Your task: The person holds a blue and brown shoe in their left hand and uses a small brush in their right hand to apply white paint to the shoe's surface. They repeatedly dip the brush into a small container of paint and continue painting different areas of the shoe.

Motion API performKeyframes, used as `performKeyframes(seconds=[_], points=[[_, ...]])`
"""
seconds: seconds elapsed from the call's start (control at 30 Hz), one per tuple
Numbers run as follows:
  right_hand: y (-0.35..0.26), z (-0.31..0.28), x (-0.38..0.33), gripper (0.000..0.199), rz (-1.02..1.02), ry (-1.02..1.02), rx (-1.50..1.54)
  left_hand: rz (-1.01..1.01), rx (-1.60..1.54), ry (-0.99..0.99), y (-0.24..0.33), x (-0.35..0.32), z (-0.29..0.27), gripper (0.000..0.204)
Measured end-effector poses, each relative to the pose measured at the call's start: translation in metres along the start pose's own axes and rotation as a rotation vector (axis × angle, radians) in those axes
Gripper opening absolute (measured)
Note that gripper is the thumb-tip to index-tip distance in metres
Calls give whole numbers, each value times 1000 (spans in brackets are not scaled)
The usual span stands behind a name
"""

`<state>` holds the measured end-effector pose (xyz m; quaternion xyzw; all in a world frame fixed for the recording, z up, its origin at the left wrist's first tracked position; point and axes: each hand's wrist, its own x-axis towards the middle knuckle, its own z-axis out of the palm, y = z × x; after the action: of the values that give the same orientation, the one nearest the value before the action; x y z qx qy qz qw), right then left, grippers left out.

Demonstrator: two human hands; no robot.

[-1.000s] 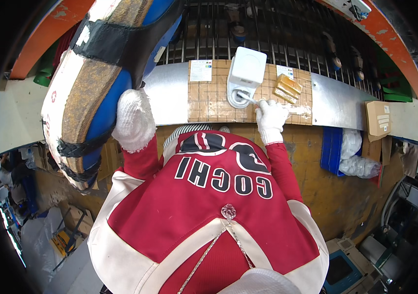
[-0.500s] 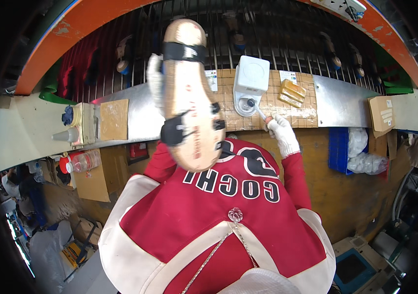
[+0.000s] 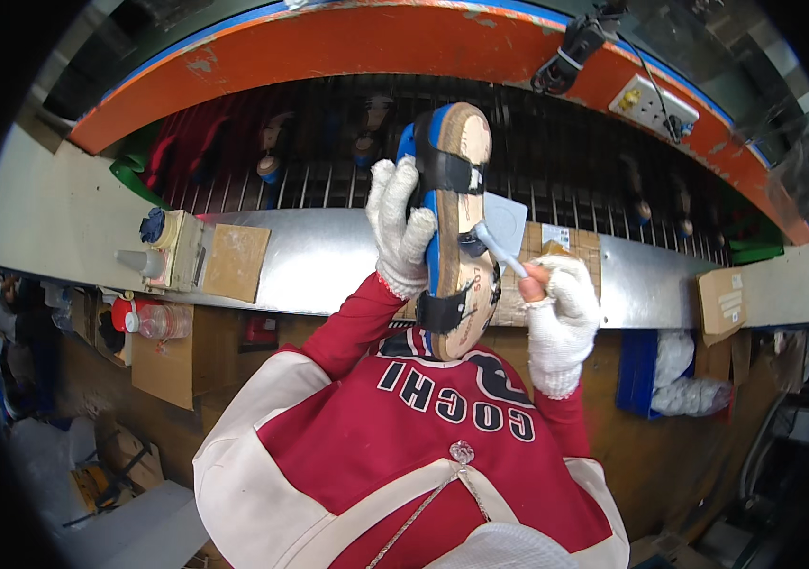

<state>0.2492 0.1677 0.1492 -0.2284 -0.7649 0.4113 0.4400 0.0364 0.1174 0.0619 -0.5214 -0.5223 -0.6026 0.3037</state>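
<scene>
- Left hand [image 3: 397,228], white glove: holding the sandal [image 3: 449,256] by its blue side, fingers a bit apart. Can't see its thumb clearly.
- Sandal's up between both hands, black straps showing.
- Right hand [image 3: 561,318], also gloved: bare fingertips pinching a pale brush [image 3: 502,251], its end right by the sandal's middle. Can't tell if it's touching.
- White container [image 3: 509,220] just beyond the right hand, partly behind the sandal.
</scene>
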Motion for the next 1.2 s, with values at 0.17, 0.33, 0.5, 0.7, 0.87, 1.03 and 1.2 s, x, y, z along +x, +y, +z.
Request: performKeyframes(seconds=[0.17,0.33,0.5,0.7,0.87,1.03,1.2], points=[[10,11,11,16,62,48,-11,208,160,-18,8,7,-8,70],[15,8,39,18,-60,134,-183,207,120,-49,14,6,-9,64],[12,-2,62,21,-319,146,-409,183,100,-77,12,8,-15,53],[11,-20,72,20,-235,-107,-317,233,106,-40,6,18,-11,51],[14,-26,70,20,-227,-168,-301,248,111,-25,1,26,-7,57],[13,-26,63,18,-173,-211,-211,276,134,-23,-4,35,-5,70],[14,-28,51,20,-152,-200,-213,292,149,-4,-7,40,-2,73]])
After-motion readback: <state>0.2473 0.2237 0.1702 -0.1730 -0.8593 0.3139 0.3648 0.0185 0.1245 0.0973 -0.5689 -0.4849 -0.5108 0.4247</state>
